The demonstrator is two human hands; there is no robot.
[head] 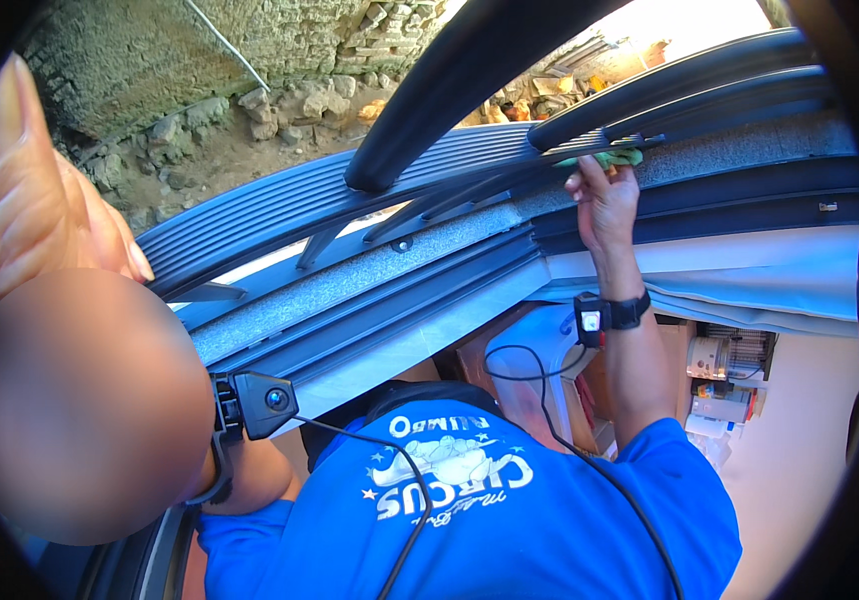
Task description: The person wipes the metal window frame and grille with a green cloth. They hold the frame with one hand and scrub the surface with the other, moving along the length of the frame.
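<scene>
My right hand [609,202] pinches a green cloth [626,157] at the dark ridged metal rail [459,154] of a window guard, above the speckled stone sill [444,236]. Part of the cloth is hidden behind the fingers and the rail. Large and close at the upper left is my left hand [31,202], its thumb raised and its fingertips at the rail's left end. Whether it grips anything there cannot be told. A blurred round patch covers the area below that hand. Thick dark round bars [429,97] rise from the rail.
Dark window tracks [399,292] run inside the sill, beside a light inner ledge [414,345]. A blue-looking curtain [759,296] hangs at the right, with a clear plastic bin [519,375] below. Black cables cross my shirt. Outside lie rocks and a rough wall [174,60].
</scene>
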